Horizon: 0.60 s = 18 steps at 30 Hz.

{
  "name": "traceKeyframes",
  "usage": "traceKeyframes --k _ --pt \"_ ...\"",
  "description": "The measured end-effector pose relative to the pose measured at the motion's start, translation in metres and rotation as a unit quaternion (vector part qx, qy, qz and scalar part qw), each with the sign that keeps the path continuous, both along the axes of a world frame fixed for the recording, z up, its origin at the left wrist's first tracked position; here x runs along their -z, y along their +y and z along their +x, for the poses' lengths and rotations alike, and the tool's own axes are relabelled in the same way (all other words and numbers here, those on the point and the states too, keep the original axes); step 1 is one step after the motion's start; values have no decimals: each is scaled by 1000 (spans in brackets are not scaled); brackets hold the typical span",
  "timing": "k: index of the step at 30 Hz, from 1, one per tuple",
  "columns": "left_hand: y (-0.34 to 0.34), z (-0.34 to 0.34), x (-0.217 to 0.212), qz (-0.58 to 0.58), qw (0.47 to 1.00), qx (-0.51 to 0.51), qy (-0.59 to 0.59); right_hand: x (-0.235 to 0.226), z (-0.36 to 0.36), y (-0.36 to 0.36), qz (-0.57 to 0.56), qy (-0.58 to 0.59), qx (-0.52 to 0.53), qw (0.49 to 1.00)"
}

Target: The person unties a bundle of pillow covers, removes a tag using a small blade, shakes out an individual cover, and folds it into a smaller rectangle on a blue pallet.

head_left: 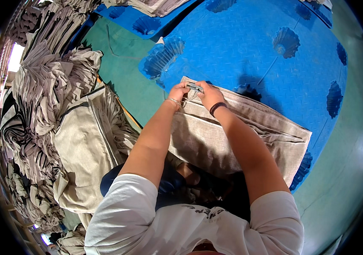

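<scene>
A beige woven fabric cover (200,136) lies folded in front of me, partly on a blue plastic pallet, with long seams or folds along its far side. My left hand (178,92) is closed at the cover's far left corner, fingertips pinching the cloth. Close beside it, my right hand (210,95) is closed too, its thumb and fingers at a small grey metallic-looking piece (195,87). That piece spans the gap between both sets of fingertips; its exact kind is too small to make out. My right forearm hides part of the cover.
The blue pallet (228,46) with ribbed round hollows spreads ahead on a green floor (117,63). To my left stand a large beige fabric bundle (83,148) and heaped grey-beige cloth (41,85). Further stacked cloth (158,6) sits on another blue pallet (143,23) at the back.
</scene>
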<state>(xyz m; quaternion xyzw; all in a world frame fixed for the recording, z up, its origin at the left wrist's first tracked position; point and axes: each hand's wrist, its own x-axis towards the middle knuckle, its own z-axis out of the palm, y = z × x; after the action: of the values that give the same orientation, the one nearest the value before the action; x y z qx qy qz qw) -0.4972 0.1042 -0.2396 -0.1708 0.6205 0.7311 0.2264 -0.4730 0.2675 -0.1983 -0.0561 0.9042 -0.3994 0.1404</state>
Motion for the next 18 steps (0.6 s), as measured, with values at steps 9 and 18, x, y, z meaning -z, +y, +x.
traceKeyframes --k 9,18 --pt "-2 0 3 5 1000 2 12 3 2 -11 -17 -16 47 999" --pt "2 2 -5 7 1000 -13 5 4 4 -15 -28 -4 55 998"
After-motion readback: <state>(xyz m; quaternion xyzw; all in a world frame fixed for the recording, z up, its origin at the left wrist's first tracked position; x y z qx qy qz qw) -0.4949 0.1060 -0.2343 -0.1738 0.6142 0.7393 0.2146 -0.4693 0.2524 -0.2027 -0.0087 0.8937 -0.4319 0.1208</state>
